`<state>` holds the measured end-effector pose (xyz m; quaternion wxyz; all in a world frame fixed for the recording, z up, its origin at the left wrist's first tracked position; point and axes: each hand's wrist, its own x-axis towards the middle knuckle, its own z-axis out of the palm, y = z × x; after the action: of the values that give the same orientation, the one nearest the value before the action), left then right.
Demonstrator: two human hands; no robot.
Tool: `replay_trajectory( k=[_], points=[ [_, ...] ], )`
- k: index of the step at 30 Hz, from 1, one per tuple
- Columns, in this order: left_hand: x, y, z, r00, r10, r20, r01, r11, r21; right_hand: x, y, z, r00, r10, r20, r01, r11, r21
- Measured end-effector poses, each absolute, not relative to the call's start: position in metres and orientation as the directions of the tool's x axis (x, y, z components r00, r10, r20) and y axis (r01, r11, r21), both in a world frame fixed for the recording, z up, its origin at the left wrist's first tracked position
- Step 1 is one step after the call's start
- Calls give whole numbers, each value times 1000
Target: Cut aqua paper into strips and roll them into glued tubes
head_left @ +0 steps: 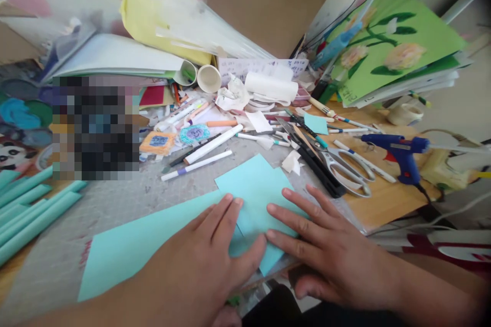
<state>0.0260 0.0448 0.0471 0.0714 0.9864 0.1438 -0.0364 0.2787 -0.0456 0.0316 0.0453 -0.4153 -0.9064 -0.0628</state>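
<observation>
A light blue sheet of paper (253,186) lies folded on the grey cutting mat (126,199) near the table's front edge. My left hand (207,255) rests flat on the sheet, fingers spread and pointing away from me. My right hand (318,245) presses flat on the folded right part of the sheet, fingers pointing left, thumb hanging past the table edge. The fingertips of both hands nearly meet over the fold. Neither hand grips anything.
Rolled teal paper tubes (30,209) lie at the left. Behind the sheet are markers (213,144), scissors (345,166), a blue glue gun (402,150), a tape roll (209,78), crumpled paper, and stacked paper with a green flower card (395,46) at the right.
</observation>
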Motion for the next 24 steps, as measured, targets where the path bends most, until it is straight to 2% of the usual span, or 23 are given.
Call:
replay_trajectory(
  k=[6, 13, 16, 20, 24],
  points=[
    [22, 45, 47, 959, 270, -88, 280, -952, 127, 275, -56, 22, -562, 813, 154, 827, 552, 102],
    [25, 48, 49, 970, 234, -70, 238, -970, 55, 293, -67, 16, -469, 868, 161, 881, 448, 148],
    [23, 48, 48, 974, 224, -31, 225, -974, 31, 310, -71, 15, -418, 895, 155, 907, 402, 126],
    [18, 48, 47, 966, 258, -1, 258, -964, 61, 320, -76, 17, -402, 902, 160, 914, 385, 126],
    [19, 46, 49, 957, 282, -68, 286, -955, 72, 303, -81, 18, -420, 876, 236, 903, 379, 201]
  ],
)
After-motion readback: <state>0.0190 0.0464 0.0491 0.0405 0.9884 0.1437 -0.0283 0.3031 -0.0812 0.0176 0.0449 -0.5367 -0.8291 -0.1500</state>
